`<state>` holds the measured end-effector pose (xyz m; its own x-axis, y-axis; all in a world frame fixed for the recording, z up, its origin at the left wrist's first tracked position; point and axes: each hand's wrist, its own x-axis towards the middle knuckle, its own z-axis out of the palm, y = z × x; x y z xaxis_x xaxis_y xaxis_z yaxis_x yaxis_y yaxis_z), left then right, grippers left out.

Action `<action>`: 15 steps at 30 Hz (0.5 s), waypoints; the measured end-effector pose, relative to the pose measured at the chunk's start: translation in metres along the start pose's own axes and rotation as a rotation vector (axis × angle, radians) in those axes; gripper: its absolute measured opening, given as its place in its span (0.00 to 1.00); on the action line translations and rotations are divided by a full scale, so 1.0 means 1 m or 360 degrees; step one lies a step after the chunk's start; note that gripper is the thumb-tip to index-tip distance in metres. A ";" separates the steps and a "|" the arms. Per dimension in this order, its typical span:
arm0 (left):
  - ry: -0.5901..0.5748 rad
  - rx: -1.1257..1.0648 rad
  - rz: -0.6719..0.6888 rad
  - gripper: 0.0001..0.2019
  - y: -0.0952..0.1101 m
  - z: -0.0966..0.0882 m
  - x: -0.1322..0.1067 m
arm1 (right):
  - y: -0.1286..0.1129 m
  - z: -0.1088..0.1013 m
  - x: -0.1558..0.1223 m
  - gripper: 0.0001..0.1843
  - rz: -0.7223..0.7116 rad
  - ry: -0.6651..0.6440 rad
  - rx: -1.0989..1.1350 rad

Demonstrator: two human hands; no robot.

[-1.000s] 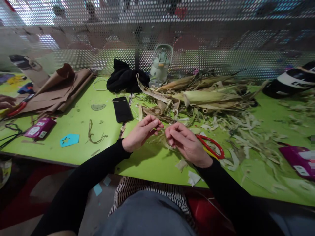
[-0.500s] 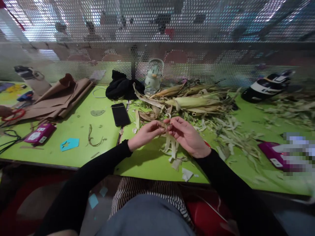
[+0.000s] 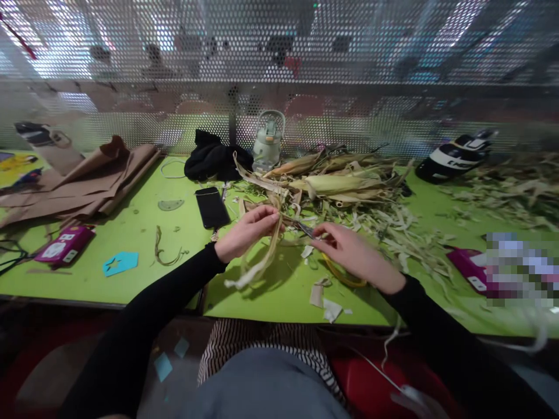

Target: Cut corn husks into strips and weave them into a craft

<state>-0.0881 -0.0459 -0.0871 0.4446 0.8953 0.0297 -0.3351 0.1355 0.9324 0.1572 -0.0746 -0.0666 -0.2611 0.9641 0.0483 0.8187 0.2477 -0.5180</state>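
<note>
Pale corn husk strips (image 3: 258, 269) are pinched in my left hand (image 3: 247, 231), their loose ends curving down toward the table. A pair of yellow-handled scissors (image 3: 307, 230) is in my right hand (image 3: 356, 253); the blades point left, toward the husk close to my left fingertips. Whether the blades touch the husk I cannot tell. Behind both hands lies a pile of dried corn husks (image 3: 340, 183), with shredded husk (image 3: 393, 224) spread to its right. Small husk and paper scraps (image 3: 332, 310) rest near the table's front edge.
On the green table (image 3: 148, 285) are a black phone (image 3: 212, 208), a black cloth (image 3: 213, 157), a pale green bottle (image 3: 268, 145) and brown paper (image 3: 100, 177). A black-and-white bottle (image 3: 456, 157) leans at right. Purple boxes (image 3: 65, 245) lie on both sides. A perforated metal screen (image 3: 174, 93) stands behind.
My hands have moved apart from their shared hold on the husk. The right has shifted right and now holds scissors. The left has moved slightly left with the husk strips.
</note>
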 end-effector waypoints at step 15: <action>0.0073 0.0026 -0.0034 0.13 0.002 -0.015 -0.006 | 0.036 -0.011 -0.026 0.11 0.0243 -0.0411 -0.0865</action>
<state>-0.1039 -0.0444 -0.0906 0.4125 0.9109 -0.0064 -0.3125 0.1481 0.9383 0.1993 -0.0895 -0.0774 -0.1798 0.9552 -0.2352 0.9823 0.1873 0.0098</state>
